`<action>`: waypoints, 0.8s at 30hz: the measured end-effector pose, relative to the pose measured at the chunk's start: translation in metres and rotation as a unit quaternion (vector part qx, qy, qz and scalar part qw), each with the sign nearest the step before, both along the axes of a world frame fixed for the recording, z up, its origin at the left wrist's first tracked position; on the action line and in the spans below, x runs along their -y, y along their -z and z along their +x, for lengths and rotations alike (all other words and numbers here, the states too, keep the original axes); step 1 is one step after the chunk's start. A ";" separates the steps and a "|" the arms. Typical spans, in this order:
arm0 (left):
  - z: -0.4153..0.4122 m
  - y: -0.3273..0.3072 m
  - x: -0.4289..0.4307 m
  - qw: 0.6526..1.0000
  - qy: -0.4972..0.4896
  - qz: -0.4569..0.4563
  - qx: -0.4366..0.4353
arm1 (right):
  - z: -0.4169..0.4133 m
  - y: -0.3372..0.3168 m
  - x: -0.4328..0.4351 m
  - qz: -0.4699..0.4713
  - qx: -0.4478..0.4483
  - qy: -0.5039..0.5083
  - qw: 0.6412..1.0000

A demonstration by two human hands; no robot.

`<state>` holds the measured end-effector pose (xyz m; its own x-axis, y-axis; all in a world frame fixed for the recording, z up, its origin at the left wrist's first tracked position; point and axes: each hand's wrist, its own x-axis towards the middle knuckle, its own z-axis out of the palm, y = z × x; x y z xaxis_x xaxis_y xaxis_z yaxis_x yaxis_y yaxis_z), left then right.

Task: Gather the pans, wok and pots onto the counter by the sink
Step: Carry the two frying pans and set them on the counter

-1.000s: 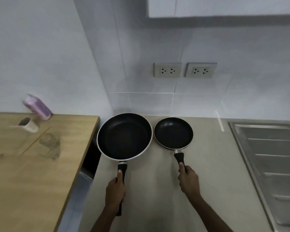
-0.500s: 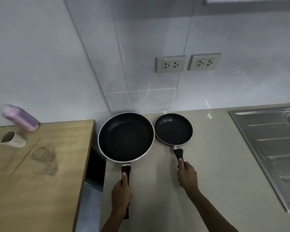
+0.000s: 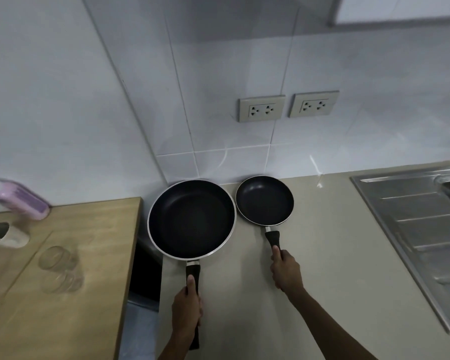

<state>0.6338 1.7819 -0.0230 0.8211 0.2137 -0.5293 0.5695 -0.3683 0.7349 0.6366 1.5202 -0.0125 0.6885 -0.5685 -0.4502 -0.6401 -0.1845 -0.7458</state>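
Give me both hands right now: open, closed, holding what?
Left hand: closed around the handle of the large frying pan.
Right hand: closed around the handle of the small frying pan.

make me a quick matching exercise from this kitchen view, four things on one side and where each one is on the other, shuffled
Things:
1. large frying pan
2. small frying pan
3. drinking glass
4. pink bottle

Places:
a. on the wooden table, nearer the camera
b. handle in the right hand
c. against the wall at the back of the wooden table
d. handle in the left hand

Pairs: 1-d, 2-b, 3-a, 4-c
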 end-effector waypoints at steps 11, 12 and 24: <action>0.018 -0.003 0.001 1.000 0.017 -0.006 -0.003 | 0.019 0.001 0.000 0.008 0.006 -0.008 1.000; 0.020 -0.005 0.003 1.000 0.019 -0.009 0.000 | 0.021 -0.001 0.001 0.006 0.010 -0.008 1.000; 0.013 -0.004 0.000 0.999 0.014 -0.035 0.004 | 0.019 0.000 0.000 -0.002 0.000 -0.015 1.000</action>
